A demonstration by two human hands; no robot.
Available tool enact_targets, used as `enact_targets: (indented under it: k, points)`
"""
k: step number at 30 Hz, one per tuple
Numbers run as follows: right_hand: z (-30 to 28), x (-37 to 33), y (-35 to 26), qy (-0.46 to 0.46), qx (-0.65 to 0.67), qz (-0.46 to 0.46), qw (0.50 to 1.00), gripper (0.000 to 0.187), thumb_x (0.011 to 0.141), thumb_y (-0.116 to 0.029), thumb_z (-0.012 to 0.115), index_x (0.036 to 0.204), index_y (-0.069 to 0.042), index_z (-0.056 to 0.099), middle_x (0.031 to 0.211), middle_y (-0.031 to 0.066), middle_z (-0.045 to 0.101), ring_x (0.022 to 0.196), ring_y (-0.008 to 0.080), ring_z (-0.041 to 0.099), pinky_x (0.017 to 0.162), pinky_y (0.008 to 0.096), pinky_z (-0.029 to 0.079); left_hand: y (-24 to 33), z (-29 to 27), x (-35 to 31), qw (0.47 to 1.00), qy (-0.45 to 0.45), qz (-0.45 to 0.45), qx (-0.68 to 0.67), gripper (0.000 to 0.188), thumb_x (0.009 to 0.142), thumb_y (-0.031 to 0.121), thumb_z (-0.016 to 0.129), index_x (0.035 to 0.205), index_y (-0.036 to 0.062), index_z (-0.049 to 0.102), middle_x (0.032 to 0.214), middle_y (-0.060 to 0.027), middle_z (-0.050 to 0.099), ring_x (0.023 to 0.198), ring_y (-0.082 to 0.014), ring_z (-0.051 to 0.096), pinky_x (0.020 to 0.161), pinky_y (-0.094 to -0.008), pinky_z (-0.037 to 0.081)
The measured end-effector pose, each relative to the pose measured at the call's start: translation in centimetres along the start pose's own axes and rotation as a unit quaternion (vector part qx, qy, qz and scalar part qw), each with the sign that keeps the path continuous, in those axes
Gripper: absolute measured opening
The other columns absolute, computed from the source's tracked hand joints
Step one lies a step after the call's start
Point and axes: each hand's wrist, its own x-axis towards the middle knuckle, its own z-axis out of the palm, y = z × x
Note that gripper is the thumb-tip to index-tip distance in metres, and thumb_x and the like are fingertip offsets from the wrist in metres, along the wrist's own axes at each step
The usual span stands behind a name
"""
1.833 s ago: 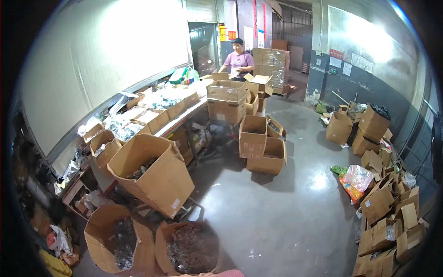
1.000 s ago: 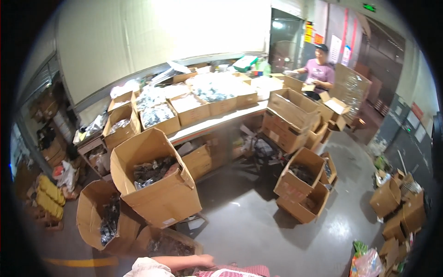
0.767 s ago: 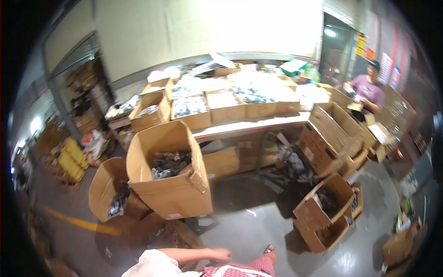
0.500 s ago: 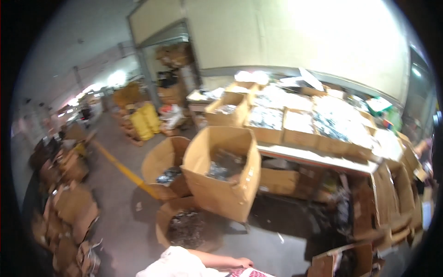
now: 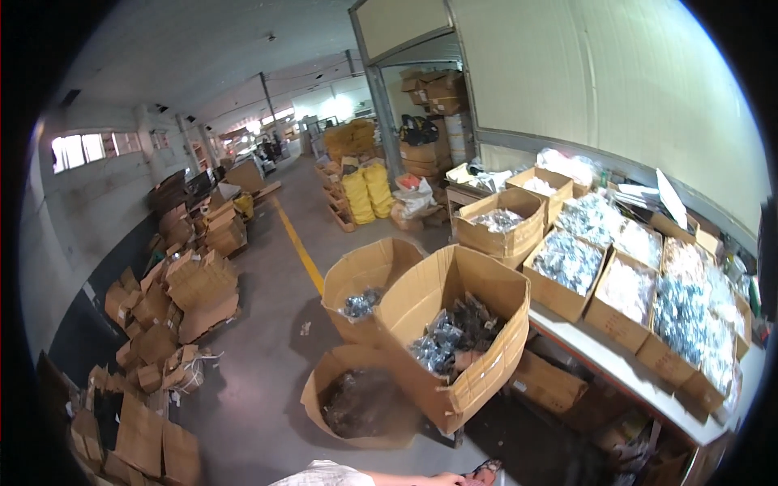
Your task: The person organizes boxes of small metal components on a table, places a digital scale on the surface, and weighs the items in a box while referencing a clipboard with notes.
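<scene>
Only a sliver of me shows at the lower edge: a white sleeve (image 5: pixel 324 475) and a bare forearm running rightward to my left hand (image 5: pixel 452 480). The frame cuts the hand off, so its fingers cannot be read, and nothing is seen in it. My right hand is out of view. Nearest ahead stands a large open cardboard box (image 5: pixel 478 356) holding bagged dark and silvery parts. A round cardboard tub (image 5: pixel 324 389) of dark parts sits on the floor by it, and a second open box (image 5: pixel 365 275) is behind.
A long table (image 5: pixel 600 356) on the right carries several open boxes of bagged small parts along a pale wall. Flattened cartons (image 5: pixel 178 300) are heaped at the left. A yellow floor line (image 5: pixel 298 247) runs down the aisle toward yellow sacks (image 5: pixel 366 193) and stacked boxes.
The view has swung left, from the doorway end with a seated person to the long aisle. The big box and table slid to the right of the picture; my arm stays at the lower edge.
</scene>
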Motion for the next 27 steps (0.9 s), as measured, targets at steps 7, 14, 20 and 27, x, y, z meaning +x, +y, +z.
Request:
enact_targets:
  k: [7,14,20,27]
  points:
    - [-12.6,9.8,-8.2,-0.093,0.051,-0.031,0.994,0.024,0.092,-0.025,0.066,0.107,-0.006,0.067,0.096,0.0156,0.073,0.089,0.0288,0.07,0.078,0.0369,0.054,7.9,-5.4,11.8,0.992,0.005,-0.116,0.047,0.029,0.09,0.03,0.059,0.111,0.0132,0.068,0.104,-0.0151,0.071,0.099,-0.0332,0.068,0.086,-0.0442,0.052]
    - [-23.9,14.2,-5.5,-0.019,0.069,-0.012,0.997,0.035,0.09,-0.026,0.071,0.117,-0.004,0.066,0.102,0.0184,0.072,0.095,0.0269,0.069,0.083,0.0366,0.053,15.9,-9.5,18.6,0.997,0.043,0.022,0.053,0.021,0.088,0.028,0.06,0.098,0.013,0.07,0.093,-0.0143,0.071,0.084,-0.0332,0.068,0.075,-0.0445,0.054]
    - [-34.8,17.4,-2.3,-0.031,0.035,-0.028,0.999,0.037,0.093,-0.026,0.067,0.124,-0.007,0.064,0.106,0.0218,0.07,0.101,0.0309,0.069,0.088,0.0408,0.052,18.9,-8.5,25.2,0.994,0.065,0.006,0.083,0.019,0.087,0.028,0.061,0.096,0.0143,0.07,0.091,-0.0134,0.071,0.083,-0.0332,0.068,0.073,-0.0466,0.052]
    - [-44.9,19.9,7.7,0.212,0.107,-0.05,0.97,0.042,0.097,-0.037,0.059,0.124,-0.004,0.064,0.119,0.0233,0.066,0.107,0.0327,0.064,0.093,0.0402,0.048,23.7,-1.4,35.3,0.998,0.046,-0.015,0.047,0.029,0.096,0.026,0.052,0.116,0.0084,0.065,0.11,-0.0144,0.07,0.102,-0.0342,0.067,0.089,-0.0421,0.052]
